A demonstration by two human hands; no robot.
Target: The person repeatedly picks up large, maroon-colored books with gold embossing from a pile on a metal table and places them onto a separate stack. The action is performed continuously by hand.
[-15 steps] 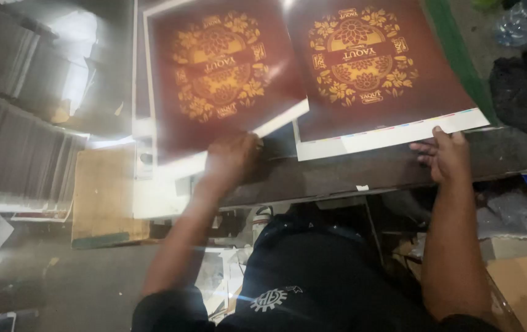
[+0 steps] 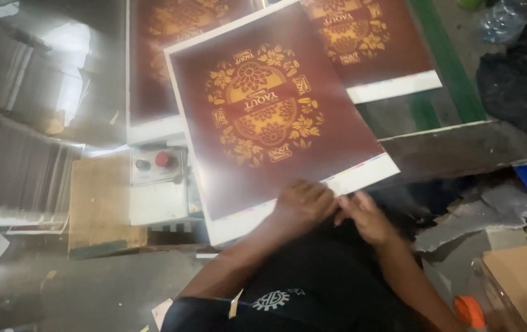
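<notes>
A large maroon printed sheet with a gold floral emblem and white border [image 2: 269, 117] is filling the centre of the frame, tilting over two more like sheets lying toward the top, one at upper left [image 2: 159, 49], one at upper right [image 2: 374, 43]. A grey control box with a red button and a black button [image 2: 159, 184] is sitting at centre left. Both hands are meeting at the sheet's lower white edge: the left hand [image 2: 303, 206] is closing its grip on that edge, and the right hand [image 2: 368, 218] is pinching it just beside.
</notes>
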